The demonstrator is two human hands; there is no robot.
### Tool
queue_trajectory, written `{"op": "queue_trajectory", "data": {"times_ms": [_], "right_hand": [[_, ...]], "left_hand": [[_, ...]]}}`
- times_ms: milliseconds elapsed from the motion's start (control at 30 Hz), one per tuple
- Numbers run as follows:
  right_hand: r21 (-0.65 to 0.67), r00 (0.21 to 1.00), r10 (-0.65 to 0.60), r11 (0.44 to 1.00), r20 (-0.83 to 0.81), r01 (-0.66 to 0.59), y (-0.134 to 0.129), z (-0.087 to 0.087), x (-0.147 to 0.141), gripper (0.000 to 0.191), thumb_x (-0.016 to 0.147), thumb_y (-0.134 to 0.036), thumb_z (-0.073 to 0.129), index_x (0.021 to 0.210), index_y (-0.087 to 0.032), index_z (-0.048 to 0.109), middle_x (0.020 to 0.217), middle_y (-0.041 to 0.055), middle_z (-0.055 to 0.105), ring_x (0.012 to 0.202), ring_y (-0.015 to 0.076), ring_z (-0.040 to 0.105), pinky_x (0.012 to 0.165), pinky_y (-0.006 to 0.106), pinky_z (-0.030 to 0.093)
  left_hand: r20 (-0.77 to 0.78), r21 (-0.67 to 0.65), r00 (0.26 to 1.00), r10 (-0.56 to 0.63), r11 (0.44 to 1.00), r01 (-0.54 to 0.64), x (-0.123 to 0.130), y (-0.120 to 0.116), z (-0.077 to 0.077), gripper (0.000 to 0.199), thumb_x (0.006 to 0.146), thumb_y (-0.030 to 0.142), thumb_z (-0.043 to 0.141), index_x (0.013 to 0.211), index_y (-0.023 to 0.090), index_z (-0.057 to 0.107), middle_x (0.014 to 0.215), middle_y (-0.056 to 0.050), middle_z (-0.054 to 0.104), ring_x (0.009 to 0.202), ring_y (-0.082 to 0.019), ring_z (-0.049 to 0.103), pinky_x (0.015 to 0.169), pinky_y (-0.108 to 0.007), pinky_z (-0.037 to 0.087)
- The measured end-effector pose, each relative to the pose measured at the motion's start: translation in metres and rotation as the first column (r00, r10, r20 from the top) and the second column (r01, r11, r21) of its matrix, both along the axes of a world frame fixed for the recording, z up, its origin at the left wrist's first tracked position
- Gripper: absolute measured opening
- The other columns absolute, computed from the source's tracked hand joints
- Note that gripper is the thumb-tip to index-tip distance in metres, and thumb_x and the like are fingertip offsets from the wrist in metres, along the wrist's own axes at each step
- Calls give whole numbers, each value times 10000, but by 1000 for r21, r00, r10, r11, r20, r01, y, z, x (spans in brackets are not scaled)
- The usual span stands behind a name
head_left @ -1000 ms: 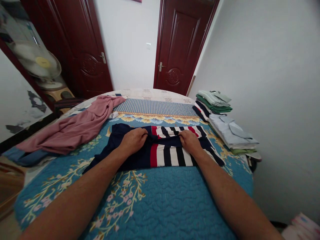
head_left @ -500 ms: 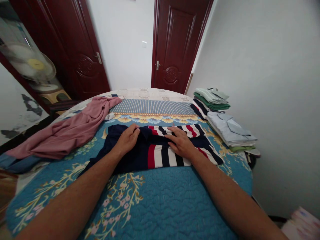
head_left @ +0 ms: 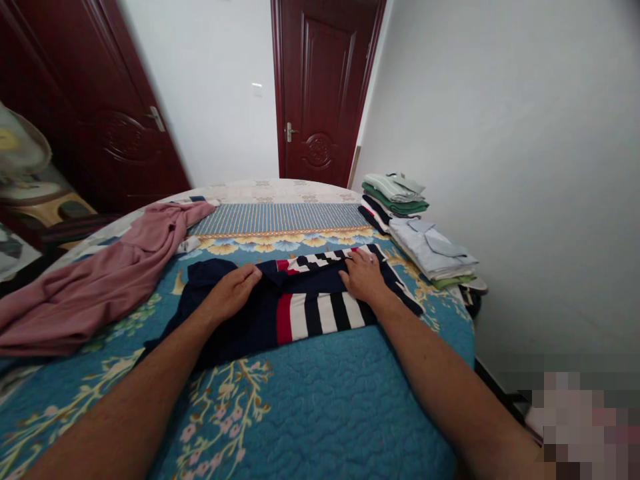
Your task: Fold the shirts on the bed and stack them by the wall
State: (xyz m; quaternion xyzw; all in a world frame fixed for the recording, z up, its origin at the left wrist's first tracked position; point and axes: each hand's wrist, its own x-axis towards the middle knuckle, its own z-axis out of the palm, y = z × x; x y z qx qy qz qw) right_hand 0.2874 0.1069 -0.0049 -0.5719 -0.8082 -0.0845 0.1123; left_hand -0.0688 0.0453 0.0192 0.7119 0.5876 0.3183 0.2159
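The right hand [head_left: 366,277] has slid toward the striped end of the navy garment [head_left: 323,315], fingers spread flat, baring more of its dark middle fold. The left hand [head_left: 231,293] has its fingers drawn together on navy cloth, grip unclear, its forearm hiding part. The garment lies mid-quilt [head_left: 325,393]; around it, pink clothing [head_left: 105,283] sits toward ten o'clock, folded piles [head_left: 430,250] around two.

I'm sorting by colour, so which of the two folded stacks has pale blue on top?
The nearer stack, on the person's right; the farther stack is topped with pale green stripes instead.
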Motion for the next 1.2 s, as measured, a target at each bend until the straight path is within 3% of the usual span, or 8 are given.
{"op": "queue_trajectory", "data": {"times_ms": [233,467,567,633,733,867,1033,1200], "right_hand": [[-38,989,-146,989,-20,145,12,6,38,370,1010,-267,580,1346,-180,706,1381,166,706,1331,316,580,1193,491,358],[-14,958,-280,959,57,281,19,9,52,289,988,-163,547,1149,-163,785,1176,167,732,1202,304,617,1035,381,437],[61,959,-284,957,2,283,21,10,56,316,971,-122,540,1181,-156,774,1186,153,724,1201,290,602,1046,363,428],[88,955,-295,951,-39,298,21,10,61,338,966,-102,528,1198,-156,767,1198,150,719,1204,293,595,1035,361,433],[34,941,-335,941,-52,337,21,9,69,361,970,-76,500,1163,-172,790,1190,153,724,1178,302,609,1001,367,447],[-42,923,-383,924,-34,381,23,10,78,380,965,-62,504,1172,-165,805,1203,166,738,1166,298,638,1022,360,450],[36,906,-422,906,-31,423,25,13,83,381,967,-82,501,1189,-164,800,1211,161,745,1194,295,649,1064,354,451],[-151,885,-464,872,48,466,26,9,88,390,951,-83,526,1195,-187,811,1229,176,742,1137,295,713,966,362,512]], "left_hand": [[19,17,999,37,999,-38,-4,1,-2,423,1025,598,402,819,250,526,771,14,557,783,-217,561,754,-336,446],[-90,-46,990,-105,994,101,-9,-2,3,486,1065,620,333,908,248,603,912,-41,704,882,-256,656,838,-369,516],[-339,13,941,9,1000,-5,-16,-2,1,433,1082,485,325,1084,232,677,1049,-100,753,996,-304,695,918,-434,524],[-514,105,845,144,989,-105,-25,1,-3,405,1053,369,377,1268,232,692,1282,-145,736,1171,-354,673,989,-496,508],[-625,157,726,286,957,-242,-46,6,-10,507,1021,316,430,1485,262,627,1558,-171,602,1377,-419,569,1067,-583,472],[-643,78,690,332,925,-372,-74,12,-16,568,1027,412,448,1555,253,583,1509,-214,634,1363,-465,560,1042,-626,487],[-608,83,692,389,898,-432,-88,13,-18,490,979,335,465,1377,217,725,1416,-236,688,1261,-477,606,994,-647,501],[-595,64,672,441,860,-507,-91,10,-13,471,951,304,500,1336,204,753,1385,-245,708,1242,-489,631,974,-669,510]]}}
